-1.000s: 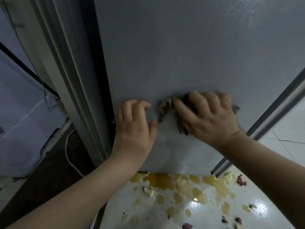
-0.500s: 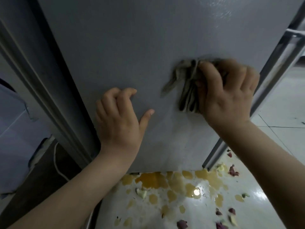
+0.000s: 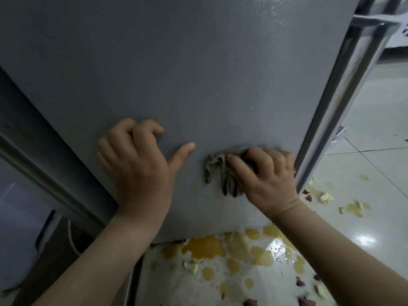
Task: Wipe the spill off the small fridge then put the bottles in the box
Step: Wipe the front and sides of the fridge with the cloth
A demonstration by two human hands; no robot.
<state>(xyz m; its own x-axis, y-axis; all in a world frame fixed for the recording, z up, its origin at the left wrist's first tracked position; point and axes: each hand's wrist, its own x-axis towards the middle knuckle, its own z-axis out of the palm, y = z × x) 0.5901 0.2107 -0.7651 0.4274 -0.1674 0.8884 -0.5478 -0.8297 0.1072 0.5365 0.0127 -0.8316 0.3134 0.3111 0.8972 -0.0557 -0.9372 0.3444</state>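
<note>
The grey side panel of the small fridge [image 3: 198, 85] fills most of the view. My right hand [image 3: 267, 182] grips a crumpled grey cloth [image 3: 218, 173] and presses it against the panel near its right edge. My left hand [image 3: 136, 168] rests on the panel to the left, fingers curled, thumb stretched out, holding nothing. A wet, streaky patch shows on the panel below the cloth. No bottles or box are in view.
Yellow spill puddles [image 3: 205, 246] with pale and purple food scraps lie on the glossy white floor below the fridge. A metal frame rail [image 3: 344, 85] runs along the fridge's right edge. A dark gap with a white cord [image 3: 70, 237] lies at the left.
My right hand has dragged the cloth down the panel from its higher spot half a second ago. My left hand stays braced on the panel.
</note>
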